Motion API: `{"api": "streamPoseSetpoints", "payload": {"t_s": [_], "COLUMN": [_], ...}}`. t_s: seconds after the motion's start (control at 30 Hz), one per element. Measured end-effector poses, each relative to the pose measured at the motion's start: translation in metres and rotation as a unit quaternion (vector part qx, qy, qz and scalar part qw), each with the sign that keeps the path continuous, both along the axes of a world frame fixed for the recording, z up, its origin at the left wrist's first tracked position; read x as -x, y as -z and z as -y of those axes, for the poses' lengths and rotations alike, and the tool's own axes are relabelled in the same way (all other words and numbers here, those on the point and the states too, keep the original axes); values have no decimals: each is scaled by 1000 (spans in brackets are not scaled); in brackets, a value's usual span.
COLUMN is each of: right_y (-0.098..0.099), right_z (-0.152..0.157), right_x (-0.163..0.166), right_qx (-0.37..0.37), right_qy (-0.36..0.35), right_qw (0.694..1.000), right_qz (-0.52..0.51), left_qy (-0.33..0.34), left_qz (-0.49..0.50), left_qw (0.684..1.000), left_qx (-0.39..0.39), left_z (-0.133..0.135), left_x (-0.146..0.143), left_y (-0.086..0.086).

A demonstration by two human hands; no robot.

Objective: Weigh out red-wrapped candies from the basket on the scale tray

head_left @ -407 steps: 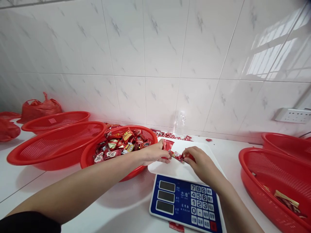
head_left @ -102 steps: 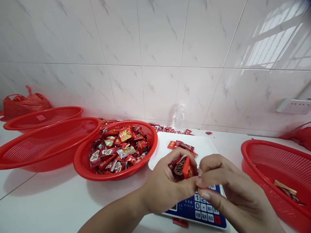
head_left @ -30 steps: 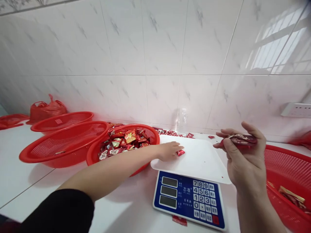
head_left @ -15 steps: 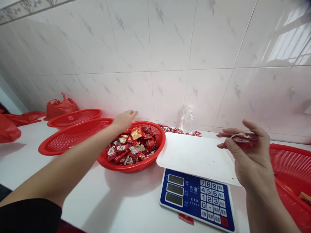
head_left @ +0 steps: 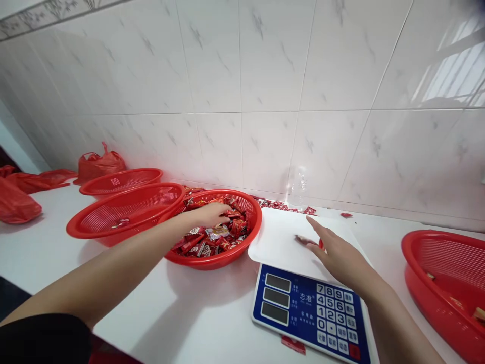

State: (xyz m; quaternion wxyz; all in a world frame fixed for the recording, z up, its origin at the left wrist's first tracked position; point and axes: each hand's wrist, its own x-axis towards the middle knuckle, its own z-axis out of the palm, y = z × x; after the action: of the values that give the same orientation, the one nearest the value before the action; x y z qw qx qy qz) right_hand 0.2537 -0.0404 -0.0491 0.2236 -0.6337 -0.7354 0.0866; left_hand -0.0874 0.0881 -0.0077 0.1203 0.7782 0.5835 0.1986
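My left hand (head_left: 212,215) is down in a round red plastic basket (head_left: 214,263). Its fingers stretch out over a heap of wrapped snack packets (head_left: 202,247), mostly red; its fingertips touch the heap. My right hand (head_left: 339,255) is above the white tray (head_left: 276,237) of a blue electronic scale (head_left: 303,313), thumb and fingers apart. Just off its thumb a small dark packet (head_left: 303,239) shows blurred over the tray. A bit of red (head_left: 321,244) shows between thumb and fingers, partly hidden by the hand.
Two more red baskets (head_left: 91,233) stand at left, with red plastic bags (head_left: 100,164) behind them. Another red basket (head_left: 420,283) is at right. Along the tiled wall lie small red packets (head_left: 278,206) and a clear bottle (head_left: 299,189). A red wrapper (head_left: 293,345) pokes from under the scale.
My left hand has gone from above the basket's rim down onto the packets. My right hand has moved left over the scale tray, its fingers opening from the dark red packet it held.
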Motion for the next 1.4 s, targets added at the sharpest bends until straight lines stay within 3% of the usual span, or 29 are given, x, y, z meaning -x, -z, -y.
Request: {"api": "streamPoseSetpoints", "payload": {"t_s": [0.1,0.17,0.3,0.43,0.57,0.77,0.93,1.0,1.1,1.23,1.4], "right_y": [-2,-6,-12,-13,-15,-18,-18,-18,-18,-18,-19], "right_z": [3,8,13,13,16,21,20,20,20,20,21], "right_x": [0,1,1,1,3,2,1,1,1,1,1], "right_qx": [-9,-12,-15,-19,-18,-22,-20,-15,-7,-7,-3], "right_qy": [-6,-10,-24,-27,-38,-47,-46,-45,-42,-45,-45], "right_qw": [1000,1000,1000,999,999,999,999,999,999,999,999], "right_qz": [6,-1,-1,2,0,-4,-5,-6,-7,-7,-8], "left_qy": [90,100,49,53,100,157,78,80,109,80,86], "left_qz": [-150,-226,-252,-240,-206,-133,-79,-34,45,131,262], "left_qw": [979,956,948,955,967,970,990,991,984,976,944], "left_qx": [103,156,190,169,111,126,91,107,137,152,183], "left_z": [-12,-18,-28,-32,-30,-23,-25,-26,-24,-20,-15], "left_x": [-17,-31,-47,-42,-39,-36,-22,-16,-11,-12,-39], "left_y": [18,35,64,72,63,40,16,6,-8,-26,-32]}}
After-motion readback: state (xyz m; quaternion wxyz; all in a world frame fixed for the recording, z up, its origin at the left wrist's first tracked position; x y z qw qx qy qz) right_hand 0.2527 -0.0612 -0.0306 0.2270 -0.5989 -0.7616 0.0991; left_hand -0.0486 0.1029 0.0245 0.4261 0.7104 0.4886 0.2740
